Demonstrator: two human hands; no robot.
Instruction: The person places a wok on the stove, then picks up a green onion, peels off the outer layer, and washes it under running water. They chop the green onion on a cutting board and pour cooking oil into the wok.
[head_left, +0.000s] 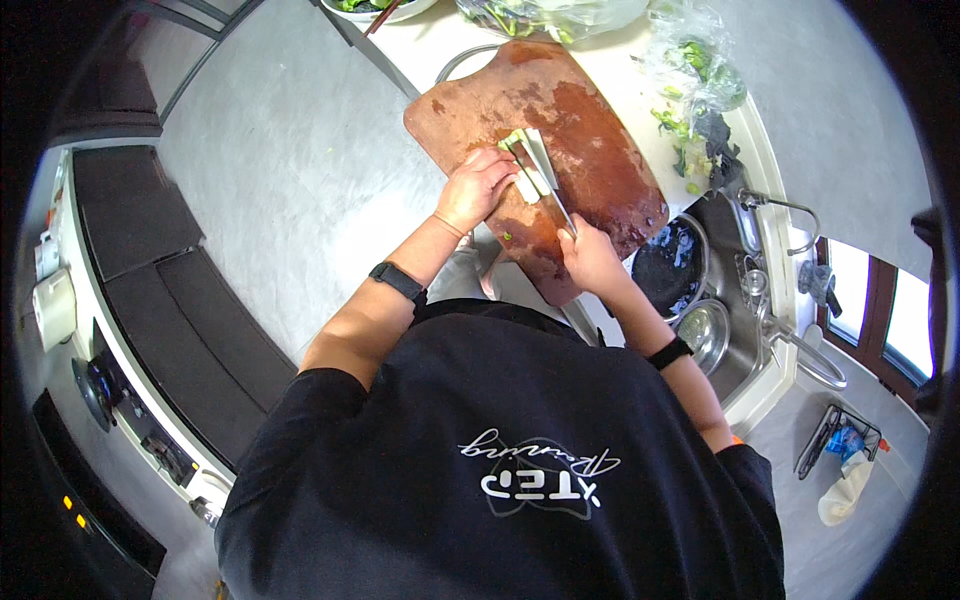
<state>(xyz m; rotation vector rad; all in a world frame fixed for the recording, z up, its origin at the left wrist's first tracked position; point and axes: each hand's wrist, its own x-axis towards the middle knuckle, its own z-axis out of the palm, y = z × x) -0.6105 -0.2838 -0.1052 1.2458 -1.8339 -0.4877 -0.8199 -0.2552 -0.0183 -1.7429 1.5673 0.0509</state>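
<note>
A large wooden cutting board (600, 142) lies on the counter before me, wet in dark patches. Pale green vegetable pieces (529, 187) rest near its middle. My right hand (595, 255) grips the handle of a knife (557, 202), whose blade stands on edge among the pieces. Beside the blade, the bent fingers of my left hand (480, 184) press on the pieces from the left. What the left fingertips touch exactly is partly hidden. A small green scrap (508, 235) lies on the board's near part.
Clear plastic bags with greens (555, 19) and vegetable trimmings (686, 142) lie beyond and right of the board. A white bowl (405, 13) with chopsticks stands at the top. The sink (739, 300) at right holds a water-filled basin (667, 266) and a metal bowl (703, 334).
</note>
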